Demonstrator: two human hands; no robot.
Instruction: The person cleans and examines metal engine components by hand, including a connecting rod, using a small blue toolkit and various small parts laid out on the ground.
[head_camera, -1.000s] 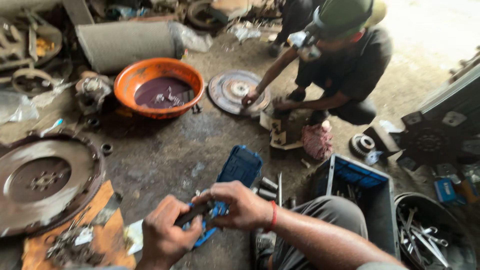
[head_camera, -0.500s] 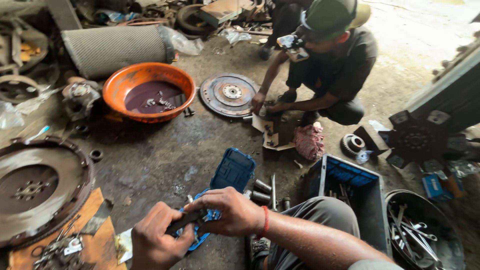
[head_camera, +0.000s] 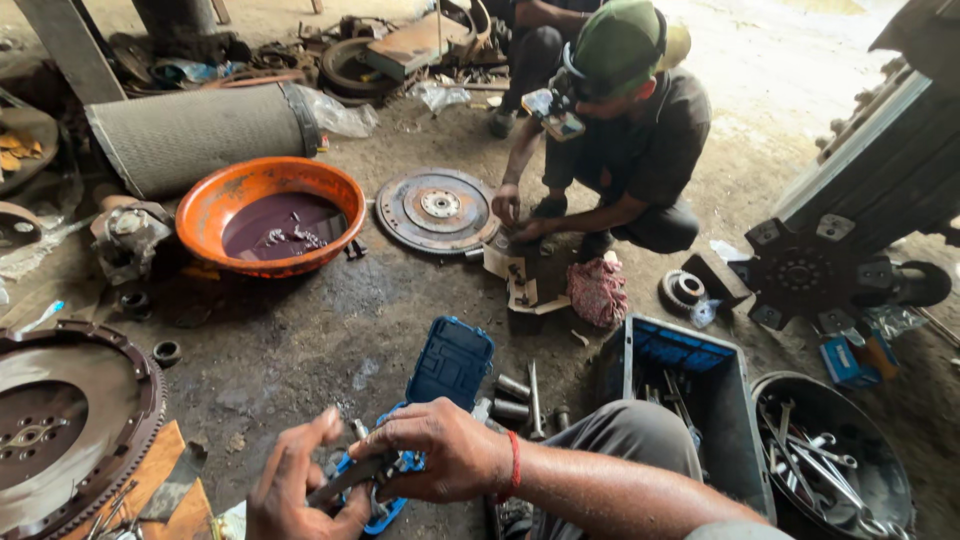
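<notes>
My left hand (head_camera: 290, 492) and my right hand (head_camera: 440, 455) meet low in the head view, both closed around a dark metal tool (head_camera: 345, 480). A red band circles my right wrist. Under the hands lies an open blue tool case (head_camera: 450, 362) on the dirt floor, its lid tilted away from me. Several loose metal sockets and bolts (head_camera: 515, 395) lie just right of the case. What the fingers cover of the tool is hidden.
A co-worker (head_camera: 620, 150) crouches opposite, hands near a round clutch plate (head_camera: 437, 208). An orange basin of dark liquid (head_camera: 270, 215) and a large flywheel (head_camera: 60, 420) sit left. A blue crate (head_camera: 690, 390) and a black bowl of wrenches (head_camera: 830, 460) stand right.
My hands stay together on the tool over the blue case. The view has drifted a little, so the flywheel sits lower and further left. The co-worker keeps crouching.
</notes>
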